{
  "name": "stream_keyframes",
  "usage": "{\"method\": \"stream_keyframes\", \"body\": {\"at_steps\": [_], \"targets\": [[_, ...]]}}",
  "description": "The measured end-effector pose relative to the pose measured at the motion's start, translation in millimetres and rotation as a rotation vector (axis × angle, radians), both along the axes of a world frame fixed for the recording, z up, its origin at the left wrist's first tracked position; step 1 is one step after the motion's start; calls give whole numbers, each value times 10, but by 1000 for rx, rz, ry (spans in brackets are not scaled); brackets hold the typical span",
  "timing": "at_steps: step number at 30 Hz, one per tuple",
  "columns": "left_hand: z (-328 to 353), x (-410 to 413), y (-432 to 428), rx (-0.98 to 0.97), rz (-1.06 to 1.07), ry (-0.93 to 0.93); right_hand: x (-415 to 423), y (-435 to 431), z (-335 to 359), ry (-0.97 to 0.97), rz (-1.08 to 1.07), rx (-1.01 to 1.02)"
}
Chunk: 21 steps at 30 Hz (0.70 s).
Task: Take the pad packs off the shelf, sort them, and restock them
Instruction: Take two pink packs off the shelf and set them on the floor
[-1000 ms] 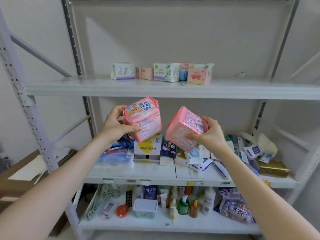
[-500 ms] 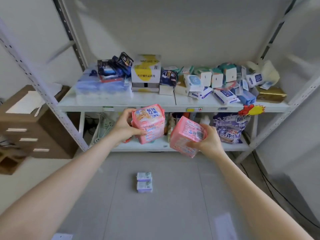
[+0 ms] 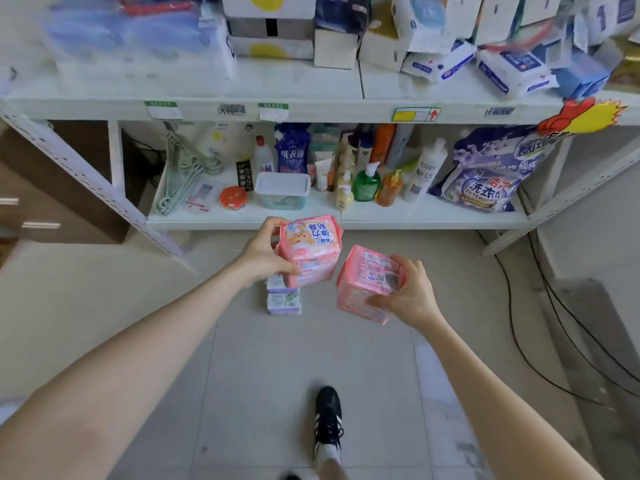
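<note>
One wide-angle view is being taken from the person's head, pointed forward and steeply down. The left hand (image 3: 263, 252) and right hand (image 3: 412, 292) are being framed close, mid-picture. The shelf unit (image 3: 311, 110) is being seen near ahead along the top, with the floor (image 3: 311, 358) and one shoe (image 3: 327, 420) directly beneath.

**Centre:** printed pink pack (image 3: 308, 251) and barcode pink pack (image 3: 367, 282), both wrapped in thin, glossy plastic film, lightly creased. At 7 o'clock of the printed one, two small packs (image 3: 284, 301) in duller, soft film.
**12 o'clock:** shelf (image 3: 311, 109) of white-painted metal, matt, with paper labels (image 3: 164, 110) on its front edge; green pump bottle (image 3: 366, 187) of glossy plastic.
**2 o'clock:** detergent bag (image 3: 485, 181), shiny printed film.
**Top edge:** cartons (image 3: 270, 29) of matt cardboard.
**9 o'clock:** cabinet (image 3: 52, 202), brown, wood-look, matt.
**6 o'clock:** floor (image 3: 311, 358), smooth pale tile with a faint sheen.
</note>
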<state>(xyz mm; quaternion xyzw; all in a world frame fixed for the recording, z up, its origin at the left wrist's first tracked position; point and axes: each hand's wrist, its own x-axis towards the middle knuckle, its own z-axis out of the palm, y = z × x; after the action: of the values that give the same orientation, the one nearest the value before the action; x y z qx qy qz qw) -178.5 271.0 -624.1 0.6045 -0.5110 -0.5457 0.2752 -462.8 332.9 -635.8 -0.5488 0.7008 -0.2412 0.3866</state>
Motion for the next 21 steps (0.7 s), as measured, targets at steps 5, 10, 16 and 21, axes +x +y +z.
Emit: {"method": "stream_keyframes", "body": {"at_steps": [5, 10, 16, 21], "targets": [[-857, -64, -378, 31, -34, -30, -61, -294, -807, -3, 22, 42], [-1914, -73, -725, 55, -63, -59, -70, -536, -1814, -6, 53, 63], [-3294, -55, -1123, 75, -127, -87, -21, -734, -3164, -20, 73, 89], [-4336, -91, -1417, 52, -183, -121, -21, -847, -4263, -35, 75, 100]]}}
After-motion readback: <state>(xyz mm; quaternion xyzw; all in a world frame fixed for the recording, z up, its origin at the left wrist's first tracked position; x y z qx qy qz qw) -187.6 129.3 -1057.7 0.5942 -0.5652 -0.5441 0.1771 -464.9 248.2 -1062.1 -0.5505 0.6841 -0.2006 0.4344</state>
